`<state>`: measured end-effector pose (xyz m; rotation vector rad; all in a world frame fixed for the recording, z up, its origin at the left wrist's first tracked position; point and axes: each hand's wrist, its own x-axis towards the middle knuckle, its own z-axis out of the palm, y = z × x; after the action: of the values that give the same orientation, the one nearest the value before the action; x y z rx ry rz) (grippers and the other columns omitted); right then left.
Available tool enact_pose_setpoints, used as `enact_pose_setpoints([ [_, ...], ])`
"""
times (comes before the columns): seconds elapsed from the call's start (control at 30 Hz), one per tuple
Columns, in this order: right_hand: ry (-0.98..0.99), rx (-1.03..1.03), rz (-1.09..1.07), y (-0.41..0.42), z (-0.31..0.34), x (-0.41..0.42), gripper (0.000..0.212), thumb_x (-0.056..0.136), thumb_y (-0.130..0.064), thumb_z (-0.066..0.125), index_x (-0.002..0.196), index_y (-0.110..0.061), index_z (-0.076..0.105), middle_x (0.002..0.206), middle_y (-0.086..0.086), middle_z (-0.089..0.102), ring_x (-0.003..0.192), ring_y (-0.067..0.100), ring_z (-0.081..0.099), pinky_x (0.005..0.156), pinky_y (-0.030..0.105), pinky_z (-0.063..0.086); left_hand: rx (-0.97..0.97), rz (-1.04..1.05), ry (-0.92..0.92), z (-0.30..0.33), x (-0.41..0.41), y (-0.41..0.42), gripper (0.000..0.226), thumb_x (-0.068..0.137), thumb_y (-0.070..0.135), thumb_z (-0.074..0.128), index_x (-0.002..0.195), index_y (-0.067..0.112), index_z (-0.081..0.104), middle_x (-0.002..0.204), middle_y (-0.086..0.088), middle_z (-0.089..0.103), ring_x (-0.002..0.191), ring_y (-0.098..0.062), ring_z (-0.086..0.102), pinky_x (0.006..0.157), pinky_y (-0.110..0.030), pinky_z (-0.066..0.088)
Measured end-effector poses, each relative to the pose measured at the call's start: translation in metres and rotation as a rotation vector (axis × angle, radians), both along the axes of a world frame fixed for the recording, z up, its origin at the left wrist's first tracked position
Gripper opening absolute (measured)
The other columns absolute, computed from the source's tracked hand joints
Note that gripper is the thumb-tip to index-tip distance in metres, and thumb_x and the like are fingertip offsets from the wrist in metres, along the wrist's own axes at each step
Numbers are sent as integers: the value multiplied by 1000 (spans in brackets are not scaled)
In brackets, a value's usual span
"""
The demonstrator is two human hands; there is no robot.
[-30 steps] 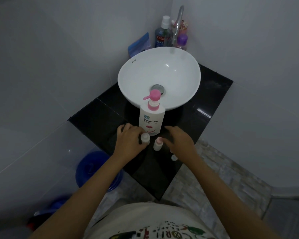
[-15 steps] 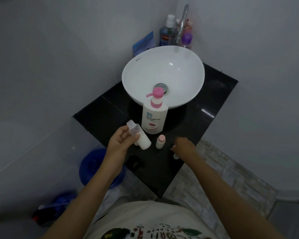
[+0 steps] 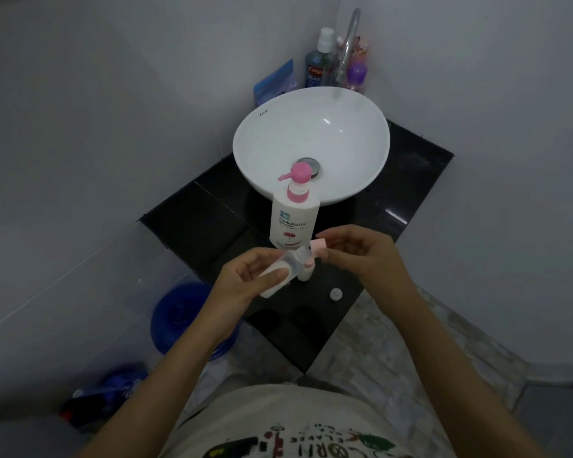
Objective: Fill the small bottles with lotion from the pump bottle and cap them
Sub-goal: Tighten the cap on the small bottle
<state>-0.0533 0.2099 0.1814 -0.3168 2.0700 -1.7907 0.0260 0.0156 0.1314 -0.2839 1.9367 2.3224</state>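
L hand (image 3: 245, 279) gripping small bottle (image 3: 280, 276), tilted, uncapped neck toward R, above black counter (image 3: 186, 223) front edge. R hand (image 3: 361, 252) pinching pink cap (image 3: 319, 246) just beside neck, not on it. Second small bottle (image 3: 306, 271) upright behind, capped. Pump bottle (image 3: 293, 219) upright before basin (image 3: 311, 127). White cap (image 3: 335, 294) loose on counter.

Dim, cool bluish light throughout, source unseen. Small glare spots inside the white basin (image 3: 311, 140); a bright streak on the black countertop (image 3: 411, 180) right of the basin. Wide-angle bending toward the edges. Walls murky far from the basin. Soft blur below it, around the hands.
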Motion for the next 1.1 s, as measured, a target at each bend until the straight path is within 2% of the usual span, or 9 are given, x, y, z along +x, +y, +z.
enact_pose_setpoints([
  [0.2, 169, 159, 130, 7, 9, 8, 27, 78, -4, 69, 104, -12, 69, 99, 6, 70, 89, 14, 67, 84, 20, 53, -55, -40, 15, 11, 0, 4, 31, 67, 38, 73, 98, 33, 73, 105, 8, 73, 97, -8, 67, 76, -19, 55],
  [0.43, 141, 351, 103, 7, 4, 9, 16, 82, -37, 64, 79, -22, 69, 58, -6, 65, 45, 2, 56, 46, 12, 44, -120, -40, 12, 14, 2, 8, 40, 66, 31, 73, 104, 18, 71, 105, 4, 72, 97, -10, 67, 75, -21, 55],
  [0.53, 125, 324, 139, 10, 5, 9, 25, 79, -48, 60, 86, -25, 67, 68, -3, 68, 52, 6, 61, 49, 14, 45, -87, -40, 15, 17, 2, 9, 39, 67, 26, 72, 104, 14, 71, 100, 6, 74, 92, -6, 68, 73, -17, 54],
  [0.63, 119, 191, 221, 19, 5, 8, 21, 81, -29, 68, 102, -28, 62, 85, -6, 68, 67, 9, 66, 54, 11, 46, -53, -26, 16, 20, 1, 8, 33, 66, 24, 71, 99, 17, 71, 93, 11, 75, 88, -3, 68, 71, -15, 53],
  [0.8, 188, 291, 119, 10, 1, 14, 29, 78, -52, 57, 87, -25, 64, 67, -6, 67, 50, 9, 60, 48, 18, 47, -45, -21, 29, 23, 0, 7, 31, 65, 26, 72, 95, 21, 71, 93, 13, 75, 89, -2, 68, 70, -13, 53],
  [0.9, 181, 215, 198, 15, 1, 12, 23, 84, -31, 65, 105, -26, 60, 80, -6, 66, 63, 11, 65, 51, 21, 50, -41, -15, 40, 23, 0, 6, 29, 64, 25, 73, 94, 22, 71, 92, 14, 75, 87, 0, 68, 68, -11, 52],
  [0.97, 203, 224, 216, 16, 2, 12, 17, 84, -25, 66, 101, -24, 62, 79, -7, 67, 61, 8, 64, 50, 19, 49, -51, -13, 47, 24, 1, 6, 31, 63, 26, 73, 93, 21, 71, 92, 16, 74, 88, 1, 67, 68, -10, 51],
  [1.0, 195, 248, 193, 14, 3, 13, 12, 84, -31, 64, 93, -22, 64, 72, -8, 67, 55, 7, 62, 48, 18, 48, -60, -15, 51, 24, 1, 6, 31, 63, 26, 73, 94, 21, 71, 92, 16, 74, 89, 2, 67, 68, -10, 51],
  [1.1, 195, 313, 97, 7, 3, 18, 41, 78, -57, 50, 79, -19, 64, 57, -8, 62, 44, 7, 55, 47, 15, 46, -67, -27, 54, 24, 1, 7, 31, 63, 28, 75, 93, 23, 72, 94, 15, 74, 89, 0, 67, 69, -11, 52],
])
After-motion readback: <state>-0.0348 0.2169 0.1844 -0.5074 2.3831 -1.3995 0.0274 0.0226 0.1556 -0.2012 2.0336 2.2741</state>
